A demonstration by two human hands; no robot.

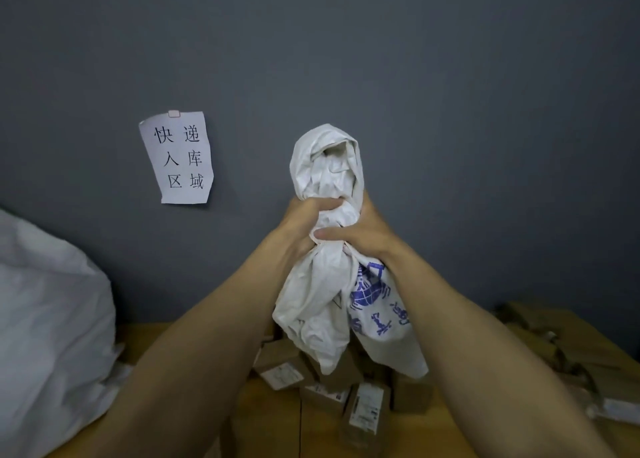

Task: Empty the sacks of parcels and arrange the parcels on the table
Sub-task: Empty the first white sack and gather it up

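Since the sack (pixel 322 294) hangs limp and crumpled above the parcels (pixel 282 365) on the worktop (pixel 270 423), it looks light, soft and probably empty. The left hand (pixel 303 223) and right hand (pixel 367 239) grip its bunched middle, fingers (pixel 327 204) curled tight round the cloth; a gathered handful gives the surest hold.

A matte slate-grey wall (pixel 450 76) fills most of the view, evenly and rather dimly lit. A creased white paper sign (pixel 178 157) with black handwritten Chinese characters hangs on it at the left, fixed at its top edge by a small pale strip of tape (pixel 174 113). Below, a warm brown wooden counter (pixel 270 423) runs up against the wall.
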